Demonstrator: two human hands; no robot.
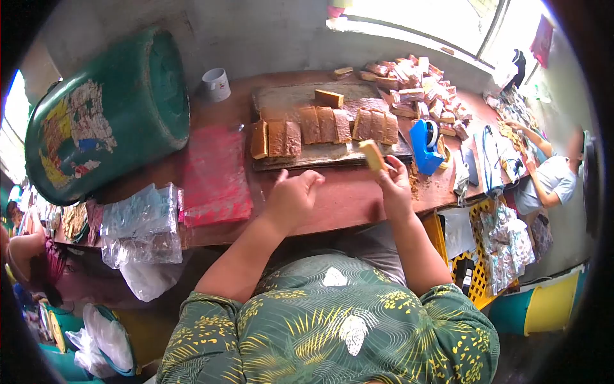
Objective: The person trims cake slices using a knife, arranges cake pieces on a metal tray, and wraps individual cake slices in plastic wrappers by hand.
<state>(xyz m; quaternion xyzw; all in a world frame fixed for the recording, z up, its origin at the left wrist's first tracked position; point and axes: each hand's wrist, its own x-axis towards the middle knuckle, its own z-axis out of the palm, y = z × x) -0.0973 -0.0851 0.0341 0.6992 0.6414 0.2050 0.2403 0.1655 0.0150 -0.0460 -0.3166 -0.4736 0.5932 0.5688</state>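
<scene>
My right hand (395,189) grips a cut cake slice (371,155) between thumb and fingers, holding it tilted over the front edge of a dark metal tray (332,165). My left hand (293,195) is raised in front of the tray, its fingers loosely bent and apart, with nothing seen in it. Brown-topped cake slices (283,139) stand in short rows on the tray, and a single slice (329,98) lies farther back. Just right of the tray stands a blue tape dispenser (425,147). Red plastic sheets (217,176) lie left of my left hand.
Wrapped slices (416,86) are heaped at the back right. A big green drum (109,115) lies on its side at the left, beside a white mug (217,84). Clear plastic bags (142,224) overhang the front edge. Another person (547,182) works at the right end.
</scene>
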